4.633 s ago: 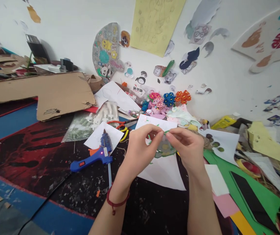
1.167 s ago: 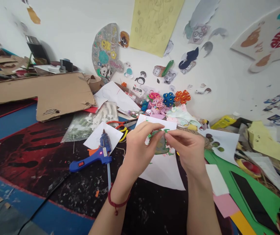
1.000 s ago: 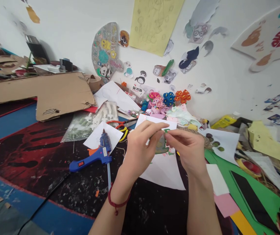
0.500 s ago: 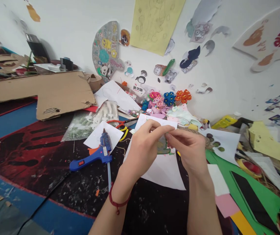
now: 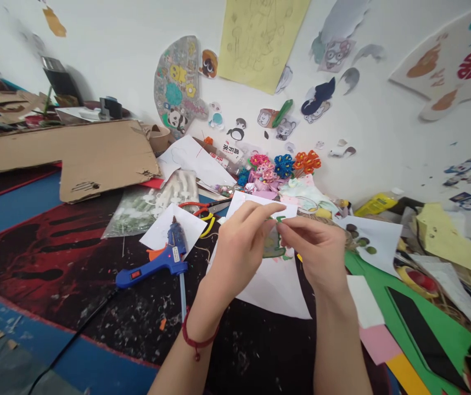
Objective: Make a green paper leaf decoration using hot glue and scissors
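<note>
My left hand [image 5: 241,249] and my right hand [image 5: 315,247] meet in the middle of the view, fingertips close together. Between them is a small green piece [image 5: 278,218], mostly hidden by the fingers, so its kind does not show. Both hands are closed in a pinch on it; the left forefinger sticks out above. Beneath them a greyish-green cutout [image 5: 274,248] with pink bits at its edge lies on a white paper sheet [image 5: 279,296]. Left of my left hand, a blue hot glue gun [image 5: 161,263] with its red light on rests with its nozzle over a small white paper.
Scissors [image 5: 208,206] with red and yellow handles lie behind the glue gun. Colourful craft flowers [image 5: 284,165] stand by the wall. To the right, a phone [image 5: 422,334] rests on green card [image 5: 367,269]. Flattened cardboard [image 5: 107,156] covers the back left. A cord [image 5: 74,334] trails from the glue gun.
The left forefinger has lifted off the right fingertips, and the small green piece now shows between the hands. The glue gun and papers stay in place.
</note>
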Motion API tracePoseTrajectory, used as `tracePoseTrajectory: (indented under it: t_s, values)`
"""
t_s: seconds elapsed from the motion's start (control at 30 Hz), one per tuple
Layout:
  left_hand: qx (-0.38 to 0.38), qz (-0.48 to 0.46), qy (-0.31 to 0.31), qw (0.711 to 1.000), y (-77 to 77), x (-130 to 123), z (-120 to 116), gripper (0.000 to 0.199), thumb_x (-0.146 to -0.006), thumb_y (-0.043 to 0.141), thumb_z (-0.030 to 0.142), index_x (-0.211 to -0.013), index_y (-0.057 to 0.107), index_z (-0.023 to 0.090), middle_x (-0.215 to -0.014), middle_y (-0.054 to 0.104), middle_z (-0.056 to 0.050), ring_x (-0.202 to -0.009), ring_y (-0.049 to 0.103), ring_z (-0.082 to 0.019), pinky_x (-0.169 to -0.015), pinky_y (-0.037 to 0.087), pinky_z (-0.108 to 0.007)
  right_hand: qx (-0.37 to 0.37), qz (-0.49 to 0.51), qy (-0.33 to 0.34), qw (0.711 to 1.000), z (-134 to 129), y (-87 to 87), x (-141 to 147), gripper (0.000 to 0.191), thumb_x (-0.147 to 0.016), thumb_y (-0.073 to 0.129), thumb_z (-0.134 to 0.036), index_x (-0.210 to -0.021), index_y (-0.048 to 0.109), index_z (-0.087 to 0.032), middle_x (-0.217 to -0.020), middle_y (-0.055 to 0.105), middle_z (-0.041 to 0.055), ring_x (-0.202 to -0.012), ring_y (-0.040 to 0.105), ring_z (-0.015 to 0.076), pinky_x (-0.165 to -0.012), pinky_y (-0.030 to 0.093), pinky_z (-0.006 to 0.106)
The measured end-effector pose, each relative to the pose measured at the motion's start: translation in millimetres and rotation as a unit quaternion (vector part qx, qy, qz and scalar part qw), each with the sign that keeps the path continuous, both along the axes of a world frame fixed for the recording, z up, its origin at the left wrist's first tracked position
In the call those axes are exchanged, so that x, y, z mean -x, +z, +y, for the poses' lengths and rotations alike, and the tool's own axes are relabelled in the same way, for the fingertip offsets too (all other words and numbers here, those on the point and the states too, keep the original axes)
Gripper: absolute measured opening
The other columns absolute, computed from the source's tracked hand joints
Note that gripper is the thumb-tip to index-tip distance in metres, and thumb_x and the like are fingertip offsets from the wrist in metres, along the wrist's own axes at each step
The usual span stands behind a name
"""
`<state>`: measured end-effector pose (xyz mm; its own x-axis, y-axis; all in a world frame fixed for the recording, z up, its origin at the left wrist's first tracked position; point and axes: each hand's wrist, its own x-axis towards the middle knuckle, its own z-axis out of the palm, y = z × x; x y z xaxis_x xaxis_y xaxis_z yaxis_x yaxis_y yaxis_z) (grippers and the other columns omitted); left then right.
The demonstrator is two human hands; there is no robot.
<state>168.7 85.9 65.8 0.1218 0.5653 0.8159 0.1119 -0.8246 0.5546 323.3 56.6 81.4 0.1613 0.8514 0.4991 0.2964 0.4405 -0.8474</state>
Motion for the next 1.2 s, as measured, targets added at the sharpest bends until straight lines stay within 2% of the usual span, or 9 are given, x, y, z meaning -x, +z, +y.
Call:
tracePoseTrajectory:
  t_s: [0.23, 0.6, 1.2]
  values:
    - [-0.034, -0.009, 0.065, 0.997, 3.3, 0.8, -0.6, 0.013, -0.098, 0.058, 0.010, -0.099, 0.066, 0.020, -0.096, 0.066, -0.005, -0.093, 0.060, -0.019, -0.084, 0.049, -0.035, -0.009, -0.014, -0.003, 1.000, -1.1, 0.1, 1.2, 0.004, -0.083, 0.077, -0.023, -0.080, 0.080, -0.023, -0.073, 0.073, 0.0002, -0.062, 0.062, 0.0140, -0.057, 0.051, 0.027]
    - [-0.028, -0.001, 0.056, 0.998, 3.9, 0.5, 0.6, 0.013, -0.099, 0.056, 0.011, -0.098, 0.063, 0.021, -0.097, 0.066, -0.005, -0.094, 0.059, -0.020, -0.085, 0.048, -0.036, -0.027, -0.039, -0.012, 0.999, -1.4, -0.3, 1.5, 0.005, -0.084, 0.076, -0.023, -0.082, 0.080, -0.023, -0.077, 0.075, 0.0016, -0.069, 0.067, 0.0170, -0.062, 0.054, 0.030]
    - [-0.015, -0.007, 0.042, 0.999, 3.8, 0.7, -0.4, 0.012, -0.099, 0.056, 0.009, -0.098, 0.063, 0.019, -0.098, 0.067, -0.005, -0.094, 0.059, -0.019, -0.085, 0.048, -0.034, -0.036, -0.041, 0.000, 0.999, -1.1, -0.5, 2.1, 0.009, -0.085, 0.076, -0.017, -0.082, 0.080, -0.025, -0.077, 0.074, -0.0014, -0.069, 0.065, 0.0136, -0.062, 0.051, 0.026]
